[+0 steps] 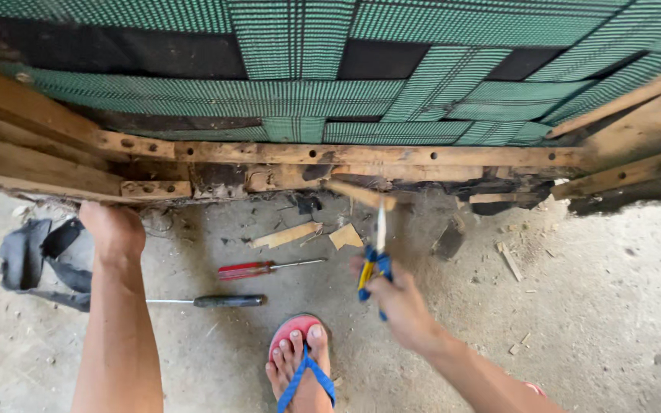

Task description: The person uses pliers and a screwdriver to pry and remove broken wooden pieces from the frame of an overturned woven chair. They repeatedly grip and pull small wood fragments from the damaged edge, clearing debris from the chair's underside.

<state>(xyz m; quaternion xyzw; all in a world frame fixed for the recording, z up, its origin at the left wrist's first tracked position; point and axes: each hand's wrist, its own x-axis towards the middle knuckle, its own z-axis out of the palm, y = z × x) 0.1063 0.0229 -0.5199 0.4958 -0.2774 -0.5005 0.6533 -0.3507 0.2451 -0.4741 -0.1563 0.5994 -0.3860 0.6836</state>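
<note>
Right hand (399,302) grasping blue-yellow pliers (375,268) at wooden frame (346,155); left hand (114,229) clenched on frame edge.

The left arm reaches straight forward, its left hand (114,229) curled over with knuckles up and the fingers hidden. The right arm comes in from the lower right, bent at the wrist, and the right hand (392,294) is raised with its fingers (369,284) closed in a grip.

Dusty grey concrete floor (613,306), wood chips (510,260) scattered; daylight, soft shadows under frame.
</note>
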